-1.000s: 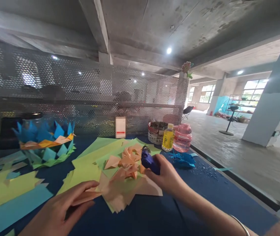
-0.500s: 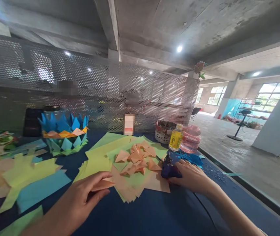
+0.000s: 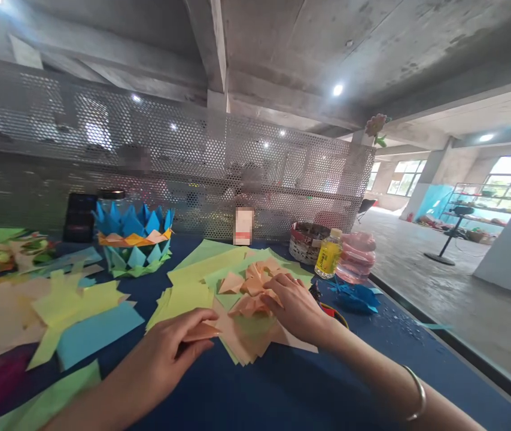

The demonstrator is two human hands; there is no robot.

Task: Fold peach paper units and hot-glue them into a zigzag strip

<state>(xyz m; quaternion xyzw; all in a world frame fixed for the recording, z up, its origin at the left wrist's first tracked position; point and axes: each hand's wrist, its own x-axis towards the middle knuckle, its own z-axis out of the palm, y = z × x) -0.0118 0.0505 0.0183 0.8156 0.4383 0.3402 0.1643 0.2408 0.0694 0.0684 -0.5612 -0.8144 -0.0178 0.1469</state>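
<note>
The left hand has its grip clamped on a peach fold; the right hand lies over more folds atop the sheets, grip hidden from me. Featherlight, I'd judge, easily crushed: pinch the creased edge.

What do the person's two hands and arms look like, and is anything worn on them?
The left hand and right hand are bare, without gloves. No sleeve shows on either visible forearm. A thin, silvery bangle circles the right forearm; none shows on the left.
</note>
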